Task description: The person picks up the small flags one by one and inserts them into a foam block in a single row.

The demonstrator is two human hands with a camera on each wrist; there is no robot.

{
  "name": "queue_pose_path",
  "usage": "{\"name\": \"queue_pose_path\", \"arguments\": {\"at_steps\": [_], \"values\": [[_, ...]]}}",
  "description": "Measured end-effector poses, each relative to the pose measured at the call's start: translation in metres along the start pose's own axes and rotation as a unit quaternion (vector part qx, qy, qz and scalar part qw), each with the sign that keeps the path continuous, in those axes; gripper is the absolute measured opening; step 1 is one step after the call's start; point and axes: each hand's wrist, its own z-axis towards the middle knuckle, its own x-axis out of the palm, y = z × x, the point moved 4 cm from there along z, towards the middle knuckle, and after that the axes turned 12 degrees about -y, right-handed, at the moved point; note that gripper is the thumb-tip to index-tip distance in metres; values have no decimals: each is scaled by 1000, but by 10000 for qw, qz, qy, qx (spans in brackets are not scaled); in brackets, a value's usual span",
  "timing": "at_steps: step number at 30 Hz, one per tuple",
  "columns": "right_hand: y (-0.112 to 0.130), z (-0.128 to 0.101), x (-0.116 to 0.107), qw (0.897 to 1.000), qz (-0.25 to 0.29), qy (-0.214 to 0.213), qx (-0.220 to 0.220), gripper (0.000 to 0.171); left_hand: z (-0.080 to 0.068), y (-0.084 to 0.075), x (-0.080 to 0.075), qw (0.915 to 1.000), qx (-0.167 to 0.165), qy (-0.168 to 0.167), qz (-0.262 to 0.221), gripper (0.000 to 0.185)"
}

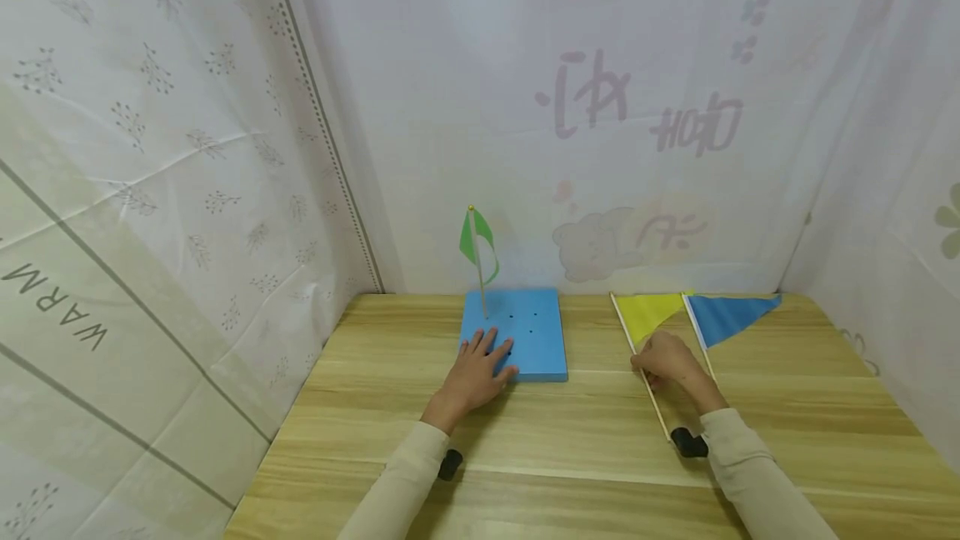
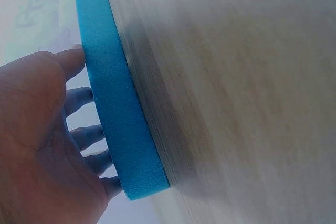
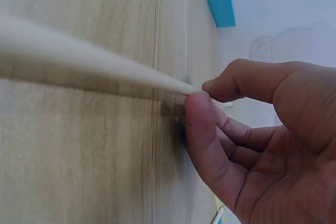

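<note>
1. I see the blue foam block [image 1: 525,336] flat on the wooden table [image 1: 525,457], near the back wall, w/ small dark holes in its top face.
2. My left hand [image 1: 480,373] lies flat on the block's near-left corner, fingers straight and spread, palm down; holds nothing, just presses. Left wrist view confirms: fingers [image 2: 79,135] splayed across the block's top [image 2: 118,103], thumb up by the edge.
3. A green flag [image 1: 476,244] stands upright in the block's far-left hole, just beyond my left fingertips, not touching them.
4. My right hand [image 1: 670,361] is to the right of the block, well apart from it, knuckles up, fingers curled.
5. It pinches the stick of the yellow flag [image 1: 648,315]. Right wrist view: thumb and forefinger [image 3: 197,111] closed on the thin pale stick [image 3: 79,59], other fingers loosely curled under.
6. The stick runs diagonally, from the far end by the yellow cloth, under the hand, to its near end by my right wrist. Whether it's lifted off the table or lies on it, can't tell.
7. A blue flag [image 1: 731,315] lies just right of the yellow one, cloth pointing right, its stick passing by the right side of my right hand; touching it or not, can't tell.
8. Both forearms in cream sleeves [image 1: 405,482], angled in from the near edge.
</note>
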Motion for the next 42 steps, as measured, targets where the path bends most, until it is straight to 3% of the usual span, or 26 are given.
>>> {"name": "queue_pose_path", "arguments": {"at_steps": [13,23,42], "values": [[9,-4,-8,9987,456,124,173,27,0,-1,-1,10000,12,-20,8,61],[22,-5,-17,9975,683,37,-198,23,1,0,0,10000,19,-32,-15,60],[48,7,-25,9937,1065,-135,-328,23,1,0,-1,9999,51,-48,-79,60]]}}
